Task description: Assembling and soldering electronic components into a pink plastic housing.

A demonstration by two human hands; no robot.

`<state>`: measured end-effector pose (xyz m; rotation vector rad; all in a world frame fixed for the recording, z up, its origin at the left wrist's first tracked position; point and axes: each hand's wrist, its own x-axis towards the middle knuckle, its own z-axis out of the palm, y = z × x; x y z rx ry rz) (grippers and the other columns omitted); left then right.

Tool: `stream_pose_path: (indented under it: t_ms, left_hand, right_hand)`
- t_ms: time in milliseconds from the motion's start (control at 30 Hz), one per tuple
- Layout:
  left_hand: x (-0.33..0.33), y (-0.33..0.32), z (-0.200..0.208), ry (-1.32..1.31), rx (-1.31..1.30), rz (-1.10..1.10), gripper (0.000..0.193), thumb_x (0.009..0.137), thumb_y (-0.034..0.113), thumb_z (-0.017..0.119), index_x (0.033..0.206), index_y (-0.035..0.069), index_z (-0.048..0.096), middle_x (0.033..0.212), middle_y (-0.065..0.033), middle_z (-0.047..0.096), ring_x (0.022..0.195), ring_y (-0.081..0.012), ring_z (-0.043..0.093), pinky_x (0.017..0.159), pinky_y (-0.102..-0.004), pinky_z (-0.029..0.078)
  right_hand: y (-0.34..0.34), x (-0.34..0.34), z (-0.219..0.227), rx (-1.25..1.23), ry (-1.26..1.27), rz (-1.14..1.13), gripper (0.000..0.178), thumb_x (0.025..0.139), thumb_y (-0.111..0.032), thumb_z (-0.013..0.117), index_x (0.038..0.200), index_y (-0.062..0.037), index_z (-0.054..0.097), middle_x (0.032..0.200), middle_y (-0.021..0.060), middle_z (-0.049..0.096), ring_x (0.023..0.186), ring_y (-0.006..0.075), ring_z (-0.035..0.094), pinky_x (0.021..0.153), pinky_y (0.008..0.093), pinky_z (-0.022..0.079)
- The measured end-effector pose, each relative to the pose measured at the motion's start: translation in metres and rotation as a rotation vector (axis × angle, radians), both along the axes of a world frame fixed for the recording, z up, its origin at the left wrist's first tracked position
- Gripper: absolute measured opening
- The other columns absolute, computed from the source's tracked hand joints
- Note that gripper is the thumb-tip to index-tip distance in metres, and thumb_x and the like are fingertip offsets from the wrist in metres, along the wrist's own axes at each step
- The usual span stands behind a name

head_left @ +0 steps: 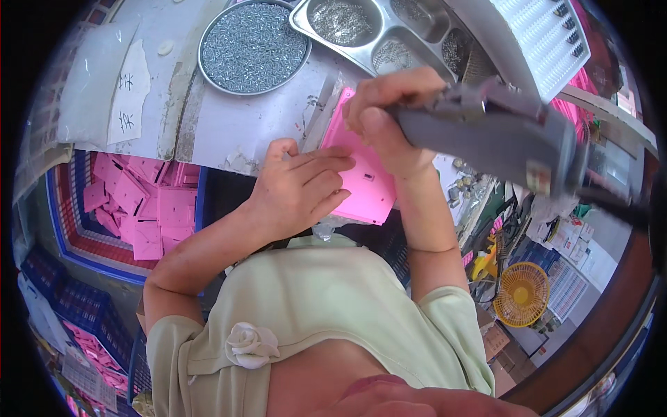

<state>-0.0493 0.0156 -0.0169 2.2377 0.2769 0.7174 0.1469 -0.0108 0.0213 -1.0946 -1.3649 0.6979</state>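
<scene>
A flat pink plastic panel (363, 182) lies at the edge of the worktable in front of me. My left hand (295, 182) is over the panel's left side, fingers stretched across it and slightly bent, thumb apart. Above the panel's right side, my right hand (396, 119) is wrapped round the end of a grey electric screwdriver (497, 139). The tool extends to the right, with a dark cable at its far end. Its bit is hidden behind my hand, so I cannot tell whether it touches the panel.
At the back stand a round metal dish of small screws (254, 47) and a steel compartment tray (361, 31) with small metal parts. A blue crate (125, 267) full of pink pieces is at left. A yellow basket (521, 295) and a white ribbed tray (542, 42) are at right.
</scene>
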Motion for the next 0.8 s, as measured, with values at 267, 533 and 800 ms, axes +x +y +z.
stream_pose_path:
  t_ms: [267,533,800]
  left_hand:
    - [-0.005,0.011,0.005,-0.048,-0.135,0.070,0.019,0.082,0.009,0.081,0.096,0.012,0.069,0.106,-0.0053,0.078,0.102,-0.0195,0.074,0.113,-0.0512,0.033]
    - [-0.011,0.010,0.005,-0.054,-0.114,0.112,0.021,0.081,0.009,0.081,0.099,0.011,0.070,0.100,-0.0044,0.078,0.094,-0.0196,0.075,0.116,-0.0542,0.032]
    - [-0.016,0.074,0.018,0.032,-0.066,-0.032,0.023,0.082,0.016,0.079,0.104,0.009,0.072,0.114,-0.0088,0.073,0.112,-0.0247,0.068,0.110,-0.0480,0.039]
  right_hand:
    - [-0.029,-0.015,0.063,0.095,0.588,0.290,0.033,0.090,-0.018,0.079,0.113,-0.0023,0.060,0.066,0.0050,0.057,0.056,0.0177,0.053,0.055,0.0357,0.049]
    - [-0.037,-0.040,0.061,0.028,0.401,0.145,0.028,0.097,-0.025,0.073,0.111,-0.0105,0.054,0.057,-0.0006,0.050,0.047,0.0144,0.048,0.044,0.0305,0.044]
    - [-0.047,-0.038,0.055,0.037,0.565,0.240,0.029,0.092,-0.012,0.074,0.111,-0.0034,0.054,0.072,0.0074,0.058,0.060,0.0179,0.054,0.061,0.0364,0.050]
